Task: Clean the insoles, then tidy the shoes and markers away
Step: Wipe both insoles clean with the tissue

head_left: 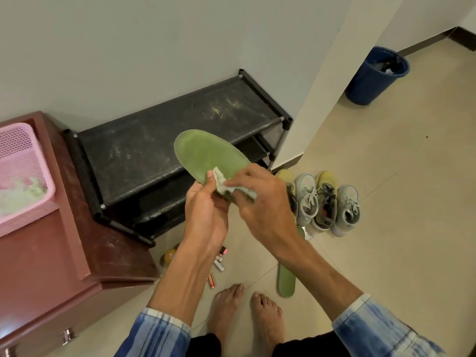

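My left hand grips the heel end of a green insole, which points up and away over the shoe rack. My right hand pinches a small pale cloth and presses it on the insole near the heel. A second green insole lies on the floor by my bare feet. Several shoes, pale blue and yellow, stand in a row on the tiles to the right. Several markers lie scattered on the floor under my left forearm.
A black two-tier shoe rack stands against the wall. A dark red cabinet at the left carries a pink basket. A blue bin stands at the back right. A white pillar corner rises beside the rack.
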